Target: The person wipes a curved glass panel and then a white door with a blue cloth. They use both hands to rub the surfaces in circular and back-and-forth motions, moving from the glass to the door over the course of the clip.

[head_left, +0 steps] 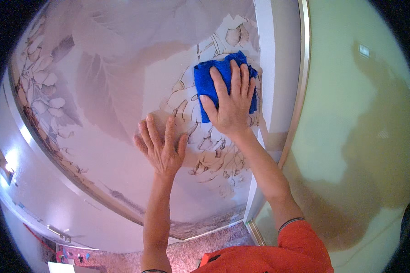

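A folded blue cloth (208,82) lies flat against a wall panel (116,92) printed with pale flowers and large leaves. My right hand (234,105) presses the cloth to the panel near its right edge, with the fingers spread over it. To the lower left of the cloth, my left hand (162,146) rests with spread fingers on the bare printed surface and holds nothing. Part of the flower print is hidden beneath the cloth and my hands.
A white vertical trim (267,68) borders the panel on the right, followed by a metallic strip (305,51) and a pale green surface (335,119). A curved-looking frame (71,181) edges the left. Below lies a patterned floor (198,249) with a white object (61,267) at lower left.
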